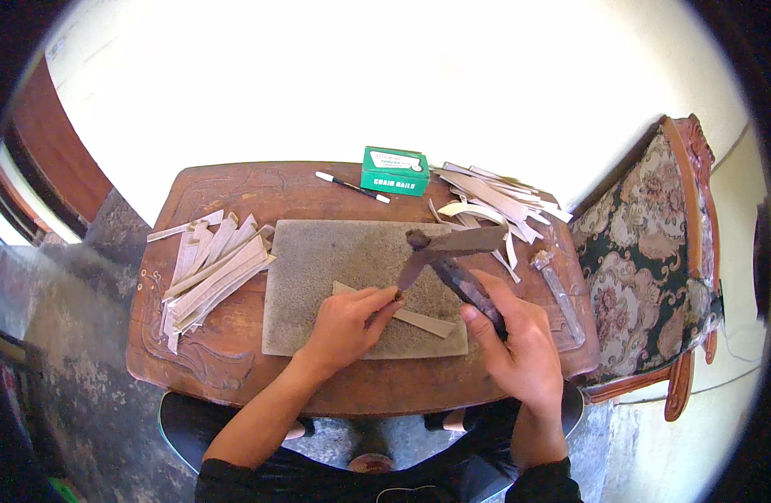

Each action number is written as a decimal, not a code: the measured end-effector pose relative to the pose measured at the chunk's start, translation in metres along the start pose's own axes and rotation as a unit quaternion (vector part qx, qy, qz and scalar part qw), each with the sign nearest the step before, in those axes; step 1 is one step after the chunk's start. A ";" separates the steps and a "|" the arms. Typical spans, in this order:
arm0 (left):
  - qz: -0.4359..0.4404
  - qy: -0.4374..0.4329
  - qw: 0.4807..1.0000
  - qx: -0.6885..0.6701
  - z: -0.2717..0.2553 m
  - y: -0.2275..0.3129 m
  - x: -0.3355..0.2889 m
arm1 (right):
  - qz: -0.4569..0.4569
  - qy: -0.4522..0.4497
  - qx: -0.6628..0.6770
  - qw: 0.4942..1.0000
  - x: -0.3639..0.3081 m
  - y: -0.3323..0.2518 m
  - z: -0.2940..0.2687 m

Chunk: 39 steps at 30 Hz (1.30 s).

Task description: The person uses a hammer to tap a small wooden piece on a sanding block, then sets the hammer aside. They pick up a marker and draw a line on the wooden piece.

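Observation:
My right hand (pixel 519 331) grips the dark handle of a hammer (pixel 461 243), its metal head raised above the stone-like grey slab (pixel 301 260). Under the hammer head, my left hand (pixel 352 323) rests on the slab with thumb and forefinger pinched together. A small dark bit shows at those fingertips, too small to name. Beneath the left fingers a thin beige strip (pixel 427 323) lies slantwise across the slab; part of it is hidden by the hand. One tip of the hammer head appears very close to the left fingertips; whether they touch, I cannot tell.
Beige strips are heaped left of the slab (pixel 218 272), with another heap (pixel 494 197) at the back right. A green box (pixel 394 171) and a black-and-white pen (pixel 352 187) lie along the carved wooden table's (pixel 226 184) far side. A long narrow tool (pixel 560 298) lies at right, near a floral chair (pixel 645 226).

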<state>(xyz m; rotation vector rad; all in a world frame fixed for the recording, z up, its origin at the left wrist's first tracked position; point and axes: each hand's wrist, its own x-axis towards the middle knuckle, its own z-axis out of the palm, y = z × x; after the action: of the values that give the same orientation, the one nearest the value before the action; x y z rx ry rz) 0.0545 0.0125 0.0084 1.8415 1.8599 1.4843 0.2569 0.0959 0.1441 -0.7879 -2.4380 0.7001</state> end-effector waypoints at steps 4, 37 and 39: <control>-0.015 -0.024 1.000 0.013 0.001 -0.002 -0.001 | 0.032 0.032 0.034 0.998 -0.003 -0.008 -0.003; -0.190 -0.011 0.972 -0.138 -0.003 -0.009 0.003 | 0.313 0.007 0.494 0.811 0.013 0.071 0.095; -0.210 -0.007 0.962 -0.174 -0.002 -0.009 0.002 | 0.301 0.005 0.497 0.814 0.013 0.070 0.094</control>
<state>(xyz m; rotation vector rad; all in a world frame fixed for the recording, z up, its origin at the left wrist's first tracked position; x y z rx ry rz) 0.0465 0.0156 0.0039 1.2077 1.7052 1.5115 0.2209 0.1236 0.0355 -1.0382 -1.3767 1.9511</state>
